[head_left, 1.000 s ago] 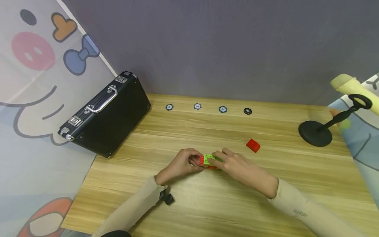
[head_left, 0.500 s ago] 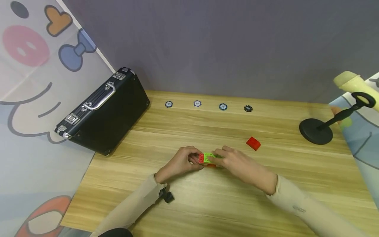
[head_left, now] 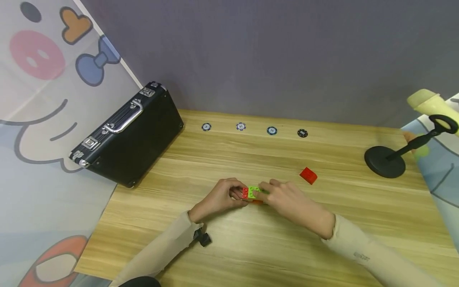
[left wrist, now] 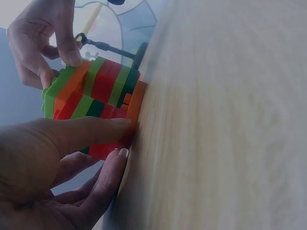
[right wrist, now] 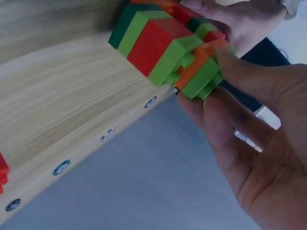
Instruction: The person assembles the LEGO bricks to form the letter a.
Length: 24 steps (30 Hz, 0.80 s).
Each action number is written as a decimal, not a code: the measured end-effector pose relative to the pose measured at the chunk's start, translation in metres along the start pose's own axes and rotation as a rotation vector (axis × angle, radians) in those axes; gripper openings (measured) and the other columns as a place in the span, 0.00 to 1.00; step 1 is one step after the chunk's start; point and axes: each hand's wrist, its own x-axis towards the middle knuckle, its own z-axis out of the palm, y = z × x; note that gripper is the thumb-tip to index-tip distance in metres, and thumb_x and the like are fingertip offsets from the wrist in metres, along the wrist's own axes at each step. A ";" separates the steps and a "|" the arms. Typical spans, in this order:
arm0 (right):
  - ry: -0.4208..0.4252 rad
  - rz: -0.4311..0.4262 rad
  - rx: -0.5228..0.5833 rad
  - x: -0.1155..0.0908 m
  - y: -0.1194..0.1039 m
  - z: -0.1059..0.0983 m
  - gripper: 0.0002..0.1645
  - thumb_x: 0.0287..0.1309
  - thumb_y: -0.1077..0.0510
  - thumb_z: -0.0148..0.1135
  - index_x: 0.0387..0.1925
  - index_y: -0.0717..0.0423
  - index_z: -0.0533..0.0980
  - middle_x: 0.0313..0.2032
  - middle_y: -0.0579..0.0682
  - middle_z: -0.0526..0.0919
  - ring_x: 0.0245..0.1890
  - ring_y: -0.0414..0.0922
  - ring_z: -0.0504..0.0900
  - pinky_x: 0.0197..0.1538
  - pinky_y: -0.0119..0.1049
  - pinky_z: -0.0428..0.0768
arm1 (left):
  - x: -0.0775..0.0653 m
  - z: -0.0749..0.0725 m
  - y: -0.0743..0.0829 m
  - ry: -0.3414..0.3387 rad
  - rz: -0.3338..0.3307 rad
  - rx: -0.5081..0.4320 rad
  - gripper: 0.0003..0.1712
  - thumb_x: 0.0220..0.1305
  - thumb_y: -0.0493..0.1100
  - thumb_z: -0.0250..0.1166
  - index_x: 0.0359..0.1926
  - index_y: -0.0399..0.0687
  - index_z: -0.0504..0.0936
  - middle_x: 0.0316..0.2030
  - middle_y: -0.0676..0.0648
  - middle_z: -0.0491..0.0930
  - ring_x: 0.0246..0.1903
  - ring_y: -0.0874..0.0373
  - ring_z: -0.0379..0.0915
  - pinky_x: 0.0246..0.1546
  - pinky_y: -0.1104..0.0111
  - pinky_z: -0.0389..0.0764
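A built block of toy bricks (left wrist: 106, 80) in red, light green, dark green and orange stands on the wooden table between both hands. Two stacks rise from an orange base brick (left wrist: 136, 101). My left hand (head_left: 219, 199) grips the left stack low down, thumb on the near side and fingers behind. From the right, my right hand (head_left: 292, 202) pinches the light green brick (right wrist: 201, 80) at the top, above an orange one (right wrist: 191, 68). In the head view, my right fingers hide part of the block.
A loose red brick (head_left: 308, 175) lies right of the hands. Several poker chips (head_left: 272, 130) form a row along the back edge. A black case (head_left: 130, 137) stands at the left. A microphone on a black stand (head_left: 385, 161) is at the right.
Only the head view has shifted slightly. Both hands keep their places on the brick block.
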 end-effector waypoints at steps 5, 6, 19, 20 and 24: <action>0.037 -0.006 -0.089 -0.001 -0.007 0.001 0.24 0.50 0.62 0.74 0.50 0.46 0.82 0.47 0.52 0.84 0.36 0.48 0.85 0.17 0.31 0.77 | 0.001 -0.002 0.001 0.001 0.018 0.010 0.21 0.50 0.35 0.77 0.47 0.40 0.83 0.39 0.48 0.82 0.33 0.63 0.81 0.35 0.77 0.85; 0.041 0.001 -0.088 -0.001 -0.008 0.002 0.24 0.50 0.62 0.73 0.50 0.46 0.81 0.47 0.53 0.84 0.36 0.48 0.85 0.18 0.31 0.78 | 0.002 -0.002 0.001 0.002 0.020 0.013 0.21 0.50 0.35 0.77 0.47 0.40 0.83 0.39 0.48 0.82 0.33 0.63 0.81 0.35 0.77 0.85; 0.107 0.063 0.333 -0.032 0.016 0.014 0.33 0.58 0.47 0.69 0.66 0.39 0.72 0.62 0.47 0.79 0.56 0.45 0.81 0.40 0.36 0.86 | -0.002 0.003 -0.001 -0.008 0.001 0.006 0.22 0.50 0.37 0.77 0.48 0.40 0.83 0.41 0.47 0.82 0.33 0.65 0.81 0.35 0.77 0.85; 0.126 0.080 0.360 -0.036 0.020 0.014 0.34 0.58 0.47 0.69 0.66 0.40 0.71 0.62 0.47 0.79 0.57 0.45 0.81 0.46 0.38 0.86 | -0.003 0.003 0.000 -0.006 -0.001 0.005 0.23 0.50 0.36 0.77 0.48 0.40 0.83 0.41 0.47 0.82 0.33 0.65 0.81 0.35 0.78 0.85; 0.201 0.225 0.371 -0.052 0.046 0.021 0.30 0.58 0.50 0.70 0.61 0.47 0.75 0.58 0.48 0.81 0.55 0.47 0.82 0.51 0.44 0.85 | -0.003 0.003 0.001 0.004 -0.006 0.019 0.23 0.49 0.36 0.77 0.48 0.40 0.83 0.41 0.47 0.82 0.33 0.65 0.81 0.35 0.78 0.85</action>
